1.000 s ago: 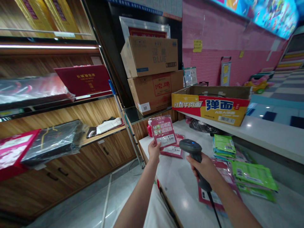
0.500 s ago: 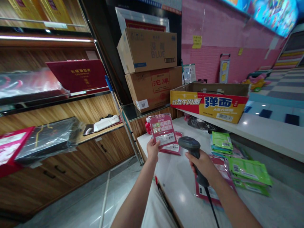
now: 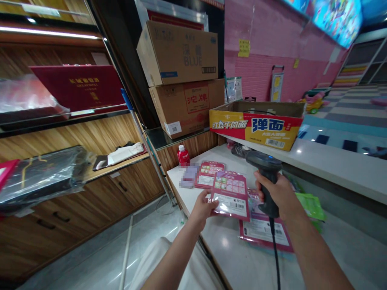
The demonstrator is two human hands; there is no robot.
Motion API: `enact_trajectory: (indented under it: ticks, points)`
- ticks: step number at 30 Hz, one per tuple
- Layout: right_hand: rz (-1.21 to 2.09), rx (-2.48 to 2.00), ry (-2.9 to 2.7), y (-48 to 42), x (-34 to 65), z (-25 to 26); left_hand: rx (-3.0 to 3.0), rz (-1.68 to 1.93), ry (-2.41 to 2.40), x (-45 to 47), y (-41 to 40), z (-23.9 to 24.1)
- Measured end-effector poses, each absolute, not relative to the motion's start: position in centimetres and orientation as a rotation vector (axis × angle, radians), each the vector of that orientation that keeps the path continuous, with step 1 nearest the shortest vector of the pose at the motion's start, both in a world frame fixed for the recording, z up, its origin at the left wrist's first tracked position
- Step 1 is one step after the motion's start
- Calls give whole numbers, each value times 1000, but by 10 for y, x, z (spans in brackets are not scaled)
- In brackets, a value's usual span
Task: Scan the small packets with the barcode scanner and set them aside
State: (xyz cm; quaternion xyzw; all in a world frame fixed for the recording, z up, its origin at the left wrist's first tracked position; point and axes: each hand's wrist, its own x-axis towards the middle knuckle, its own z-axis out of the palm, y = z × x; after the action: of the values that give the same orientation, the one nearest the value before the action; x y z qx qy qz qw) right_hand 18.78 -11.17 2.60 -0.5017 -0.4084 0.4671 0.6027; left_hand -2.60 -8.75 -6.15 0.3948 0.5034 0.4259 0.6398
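My left hand (image 3: 203,208) pinches the lower left edge of a pink packet (image 3: 231,195) with a white barcode label, holding it low over the white counter (image 3: 229,253). My right hand (image 3: 276,192) is wrapped round the handle of a black barcode scanner (image 3: 262,162), its head just right of and above the packet. The scanner's cable (image 3: 274,253) hangs down along my forearm. More pink packets lie flat on the counter, one (image 3: 208,175) farther back and one (image 3: 263,231) under my right wrist.
Green packets (image 3: 311,205) lie right of my right hand. A red-capped bottle (image 3: 183,155) stands at the counter's back corner. A yellow and red open carton (image 3: 256,125) sits on the raised ledge. Two brown boxes (image 3: 181,80) are stacked behind. Wooden shelves (image 3: 75,137) stand at left.
My left hand has brought the pink packet down and nearer, to lie lower over the counter. The scanner has shifted right and up relative to the packet. The view has turned left.
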Motion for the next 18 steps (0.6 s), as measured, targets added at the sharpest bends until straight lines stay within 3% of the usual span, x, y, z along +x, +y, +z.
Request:
enact_trajectory:
  ticks: [5, 13, 18]
  points:
    - [1050, -1147, -890, -113, 193, 33, 980, 728, 1194, -6, -112, -74]
    - [1063, -1098, -905, -112, 191, 33, 1788, 383, 1502, 15, -101, -68]
    - [1084, -1099, -898, -112, 192, 31, 1890, 329, 1489, 32, -110, -61]
